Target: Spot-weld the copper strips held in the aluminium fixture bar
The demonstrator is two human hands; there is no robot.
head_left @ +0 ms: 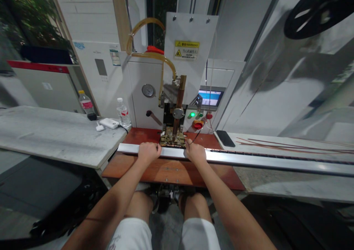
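A long silver metal rail (243, 159) lies across the reddish-brown board (166, 170) in front of me and runs off far to the right. My left hand (149, 151) is closed over the rail, just left of the machine's brass-coloured fixture (166, 135). On the fixture's right side, my right hand (196, 152) is also closed on the rail, with thumb and forefinger near its rear edge. Both hands' fingertips are partly hidden. Between them, a copper-coloured upright electrode (179, 95) comes down into the fixture. A thin dark strip shows along the rail's back edge.
The white machine (190, 28) has a lit green button (192, 114), a red switch (198, 124) and a screen (210, 97). Phone (225, 138) and copper-coloured rods (276, 145) lie right. Two bottles (87, 105) and a white power bank (110, 123) stand or lie left.
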